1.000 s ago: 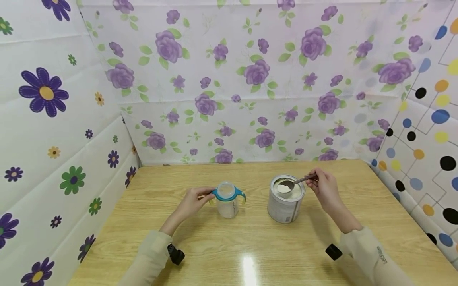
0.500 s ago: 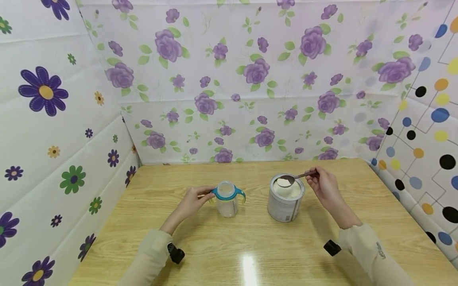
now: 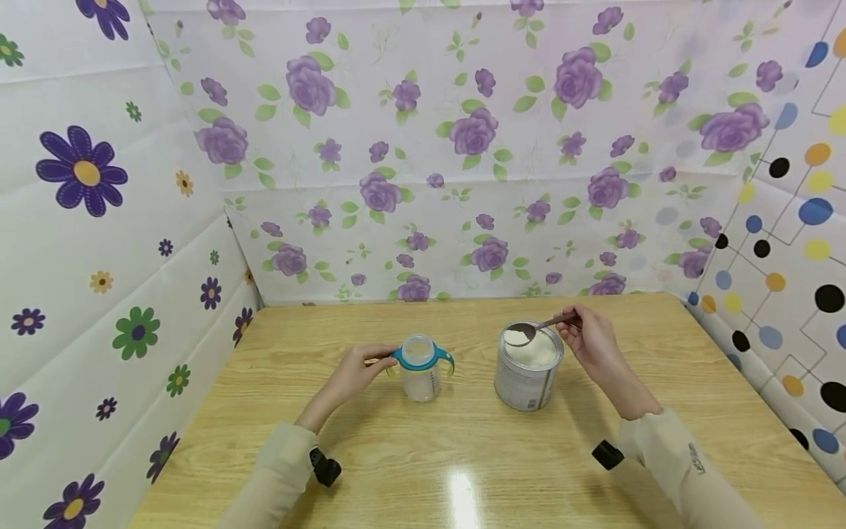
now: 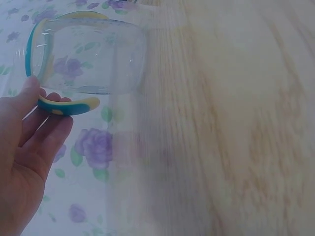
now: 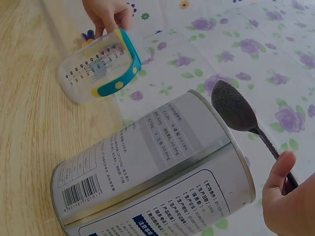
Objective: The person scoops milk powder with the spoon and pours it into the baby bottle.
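Observation:
My left hand [image 3: 357,375] pinches one handle of a clear baby bottle [image 3: 420,383] with a blue and yellow two-handled collar [image 4: 61,106]. The bottle stands upright on the table, its top uncapped, with a printed scale on its side. In my right hand [image 3: 590,339] is a dark spoon [image 3: 546,323], held by the end of its handle. White powder [image 3: 515,337] heaps in its bowl, just over the mouth of a tin can [image 3: 523,386]. Pale powder fills much of the can. In the right wrist view the spoon's underside [image 5: 233,105] shows beside the can's rim.
Both things stand on a wood-grain table [image 3: 370,470], the can to the right of the bottle. A flower-printed cloth [image 3: 423,184] hangs behind the table, and patterned cloths close in its left and right sides.
The spoon has risen from the powder to above the can's mouth and shifted slightly left with its heap. My left hand and the bottle have stayed in place.

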Demonstrator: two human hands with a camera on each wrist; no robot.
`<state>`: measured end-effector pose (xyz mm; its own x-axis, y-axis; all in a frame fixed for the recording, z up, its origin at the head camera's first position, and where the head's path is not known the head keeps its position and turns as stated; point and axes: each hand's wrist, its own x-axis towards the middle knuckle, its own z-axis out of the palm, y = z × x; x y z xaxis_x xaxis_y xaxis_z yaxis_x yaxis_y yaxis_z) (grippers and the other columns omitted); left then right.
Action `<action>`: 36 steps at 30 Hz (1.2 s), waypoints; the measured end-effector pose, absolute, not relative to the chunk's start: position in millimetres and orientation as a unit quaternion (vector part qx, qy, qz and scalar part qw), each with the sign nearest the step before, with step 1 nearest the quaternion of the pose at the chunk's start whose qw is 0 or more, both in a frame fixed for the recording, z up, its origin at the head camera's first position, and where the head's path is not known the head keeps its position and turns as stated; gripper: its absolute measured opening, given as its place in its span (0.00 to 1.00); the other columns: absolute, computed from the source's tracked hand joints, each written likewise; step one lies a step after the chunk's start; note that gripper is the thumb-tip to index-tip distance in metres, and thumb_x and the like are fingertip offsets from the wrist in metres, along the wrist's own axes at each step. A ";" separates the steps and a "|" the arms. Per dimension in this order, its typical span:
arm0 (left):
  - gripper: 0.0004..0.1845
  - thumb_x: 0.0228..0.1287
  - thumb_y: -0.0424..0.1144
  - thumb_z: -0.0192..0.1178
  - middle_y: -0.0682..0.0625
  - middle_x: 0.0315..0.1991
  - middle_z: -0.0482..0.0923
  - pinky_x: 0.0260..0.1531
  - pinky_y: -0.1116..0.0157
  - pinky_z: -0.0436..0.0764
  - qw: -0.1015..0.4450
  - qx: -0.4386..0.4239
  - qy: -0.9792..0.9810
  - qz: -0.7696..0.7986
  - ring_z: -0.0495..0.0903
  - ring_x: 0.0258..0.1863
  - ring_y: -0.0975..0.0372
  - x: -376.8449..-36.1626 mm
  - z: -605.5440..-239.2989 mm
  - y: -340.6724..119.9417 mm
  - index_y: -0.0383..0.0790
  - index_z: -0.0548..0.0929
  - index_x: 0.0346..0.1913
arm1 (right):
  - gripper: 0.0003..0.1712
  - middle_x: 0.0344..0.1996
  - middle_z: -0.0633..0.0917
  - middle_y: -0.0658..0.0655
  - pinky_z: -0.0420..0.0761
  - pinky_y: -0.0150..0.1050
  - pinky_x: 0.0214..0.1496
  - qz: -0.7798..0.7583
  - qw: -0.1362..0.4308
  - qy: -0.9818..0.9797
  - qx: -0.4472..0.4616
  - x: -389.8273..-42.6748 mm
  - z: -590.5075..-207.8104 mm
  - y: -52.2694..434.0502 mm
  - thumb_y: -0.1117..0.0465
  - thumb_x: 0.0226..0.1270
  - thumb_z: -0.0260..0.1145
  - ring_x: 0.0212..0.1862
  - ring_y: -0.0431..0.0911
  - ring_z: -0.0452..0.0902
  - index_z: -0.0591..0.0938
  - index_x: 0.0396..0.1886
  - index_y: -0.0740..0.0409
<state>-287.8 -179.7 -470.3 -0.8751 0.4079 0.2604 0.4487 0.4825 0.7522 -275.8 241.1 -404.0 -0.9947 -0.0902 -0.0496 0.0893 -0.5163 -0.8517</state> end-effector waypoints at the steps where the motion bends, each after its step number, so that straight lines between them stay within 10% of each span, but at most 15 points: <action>1: 0.17 0.68 0.42 0.59 0.44 0.52 0.84 0.47 0.62 0.84 0.022 -0.248 -0.861 -0.443 0.84 0.50 0.53 -287.9 -469.9 -179.8 0.40 0.83 0.57 | 0.19 0.29 0.82 0.51 0.80 0.25 0.32 -0.871 0.052 0.489 0.000 -275.8 -403.7 240.5 0.57 0.80 0.41 0.29 0.37 0.79 0.75 0.35 0.59; 36: 0.17 0.67 0.37 0.59 0.42 0.51 0.84 0.42 0.66 0.84 0.062 -0.302 -0.865 -0.396 0.85 0.48 0.53 -289.3 -465.7 -180.1 0.37 0.82 0.56 | 0.22 0.27 0.83 0.52 0.79 0.24 0.30 -0.888 0.055 0.456 -0.004 -283.3 -396.3 219.1 0.60 0.80 0.40 0.26 0.38 0.79 0.77 0.29 0.59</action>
<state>-289.3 -180.1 -465.7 -0.8098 0.4731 0.3470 0.5719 0.5045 0.6469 -283.3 219.1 -396.3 -0.9939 -0.1011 -0.0441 0.0947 -0.5779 -0.8106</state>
